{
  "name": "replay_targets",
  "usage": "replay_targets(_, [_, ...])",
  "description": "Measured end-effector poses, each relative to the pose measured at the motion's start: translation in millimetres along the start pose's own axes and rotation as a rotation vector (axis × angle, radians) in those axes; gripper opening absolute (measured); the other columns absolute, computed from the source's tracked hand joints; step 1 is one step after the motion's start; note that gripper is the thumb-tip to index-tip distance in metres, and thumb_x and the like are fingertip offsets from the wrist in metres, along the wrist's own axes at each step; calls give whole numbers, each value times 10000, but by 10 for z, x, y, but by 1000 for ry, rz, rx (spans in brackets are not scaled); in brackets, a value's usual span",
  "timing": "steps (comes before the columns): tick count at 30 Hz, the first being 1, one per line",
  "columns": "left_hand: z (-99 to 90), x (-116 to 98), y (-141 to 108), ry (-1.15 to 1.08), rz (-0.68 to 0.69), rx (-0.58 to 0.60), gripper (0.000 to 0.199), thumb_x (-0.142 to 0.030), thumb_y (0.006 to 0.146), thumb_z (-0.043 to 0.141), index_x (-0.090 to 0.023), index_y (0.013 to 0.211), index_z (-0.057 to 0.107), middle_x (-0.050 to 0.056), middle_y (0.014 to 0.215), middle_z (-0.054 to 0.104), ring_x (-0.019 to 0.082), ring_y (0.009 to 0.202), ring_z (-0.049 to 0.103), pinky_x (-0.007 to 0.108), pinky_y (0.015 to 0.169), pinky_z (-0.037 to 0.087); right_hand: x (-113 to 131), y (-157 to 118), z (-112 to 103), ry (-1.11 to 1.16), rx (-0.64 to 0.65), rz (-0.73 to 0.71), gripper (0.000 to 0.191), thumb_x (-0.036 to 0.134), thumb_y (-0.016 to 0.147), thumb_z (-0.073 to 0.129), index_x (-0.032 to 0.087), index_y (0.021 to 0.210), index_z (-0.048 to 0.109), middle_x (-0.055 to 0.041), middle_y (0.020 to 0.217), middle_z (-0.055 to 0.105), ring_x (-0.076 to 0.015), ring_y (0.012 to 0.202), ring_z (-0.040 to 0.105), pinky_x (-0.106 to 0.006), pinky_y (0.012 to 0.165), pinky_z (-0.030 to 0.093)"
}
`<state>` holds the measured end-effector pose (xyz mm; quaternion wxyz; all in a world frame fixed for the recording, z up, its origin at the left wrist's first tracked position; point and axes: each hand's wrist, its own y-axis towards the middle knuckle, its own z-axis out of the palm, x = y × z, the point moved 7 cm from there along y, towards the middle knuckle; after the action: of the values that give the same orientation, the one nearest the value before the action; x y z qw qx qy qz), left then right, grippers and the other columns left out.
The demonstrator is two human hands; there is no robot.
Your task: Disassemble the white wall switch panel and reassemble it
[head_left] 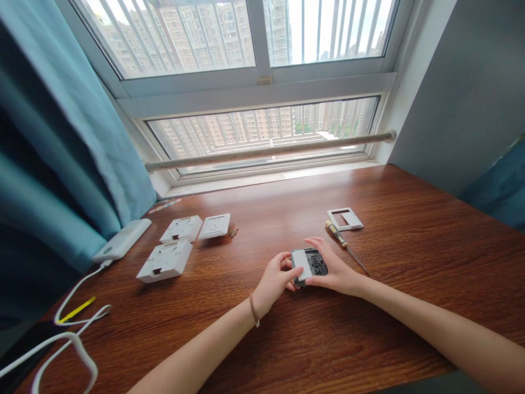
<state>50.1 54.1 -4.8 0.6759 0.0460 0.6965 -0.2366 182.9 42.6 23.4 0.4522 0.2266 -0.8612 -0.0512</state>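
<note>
Between both hands, just above the wooden table, is a wall switch module [315,262] with a dark grey body and a white rocker panel on its left half. My left hand [279,273] grips its left side, thumb pressed on the white panel. My right hand [333,271] is wrapped round the right side, thumb at the near edge and fingers at the far edge. Beyond the right hand lie a screwdriver [337,234] with a yellow and black handle and a white switch frame [346,225] with an opening in it.
At the left stand two white mounting boxes [166,261], a white socket panel [215,225] and several small screws [233,232]. A white power strip [123,239] with a looping white cable [77,279] and a yellow strip [77,310] lie near the blue curtain [118,164].
</note>
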Motion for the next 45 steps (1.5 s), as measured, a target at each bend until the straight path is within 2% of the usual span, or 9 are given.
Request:
replay_targets(3, [-9, -13, -13, -1, 18, -27, 492, -273, 663, 673, -103, 1073, 462, 49, 823, 601, 96, 556, 579, 168, 414, 458, -180, -73, -39, -61, -169, 226, 619, 416, 756, 577, 143, 1251, 325, -149, 1232, 398, -265, 1163, 387, -430, 991, 331])
replay_targets(5, [-13, -23, -21, -10, 33, -46, 479, -273, 653, 681, -112, 1053, 473, 68, 880, 601, 119, 637, 591, 167, 427, 467, -241, -116, -32, -130, -210, 308, 615, 439, 763, 554, 119, 1244, 341, -166, 1196, 430, -289, 1138, 404, -458, 975, 339])
replay_targets(8, [-18, -42, -44, -32, 65, -70, 460, -286, 646, 690, -135, 1018, 465, 82, 961, 586, 152, 747, 594, 183, 456, 488, -226, -126, -4, -158, -189, 314, 661, 450, 750, 567, 100, 1260, 335, -183, 1194, 461, -311, 1136, 411, -482, 975, 330])
replay_targets(11, [-9, -58, -80, -41, 101, -72, 420, -306, 661, 682, -153, 974, 449, 68, 955, 581, 160, 771, 590, 230, 517, 516, -169, -105, 12, -20, -159, 278, 641, 397, 757, 578, 135, 1279, 313, -158, 1210, 489, -282, 1120, 462, -459, 963, 361])
replay_targets(18, [-36, -176, -140, 61, 308, -118, 323, -278, 673, 688, -153, 898, 492, 63, 985, 597, 200, 976, 555, 324, 864, 458, -51, -76, -41, 162, -215, 216, 645, 295, 704, 651, 166, 1263, 357, -121, 1194, 522, -253, 1067, 519, -410, 917, 425])
replay_targets(20, [-44, -159, -133, 23, 279, -125, 331, -287, 672, 688, -158, 892, 476, 62, 969, 597, 206, 962, 563, 323, 824, 481, -4, -74, -56, 180, -228, 196, 641, 280, 700, 656, 176, 1263, 365, -110, 1183, 526, -242, 1055, 524, -393, 906, 434])
replay_targets(26, [32, -136, -153, -156, 177, -35, 391, -349, 726, 622, -206, 1017, 404, 63, 1057, 541, 207, 887, 581, 244, 499, 540, 63, -93, -62, 216, -242, 180, 644, 271, 698, 666, 208, 1260, 359, -90, 1179, 523, -230, 1071, 516, -394, 942, 409])
replay_targets(36, [68, -160, -180, -129, 167, 6, 494, -289, 645, 703, -199, 1057, 445, 64, 1047, 559, 195, 831, 600, 240, 507, 547, 7, -115, -15, 295, -242, 201, 500, 301, 760, 607, 204, 1186, 364, -84, 1110, 543, -221, 1044, 538, -396, 936, 415])
replay_targets(45, [72, -183, -186, -123, 162, 16, 473, -308, 665, 686, -198, 1050, 434, 61, 1033, 563, 176, 789, 604, 217, 485, 531, 11, -126, 2, 282, -226, 217, 520, 324, 761, 606, 204, 1192, 342, -92, 1115, 558, -226, 1052, 540, -388, 914, 428])
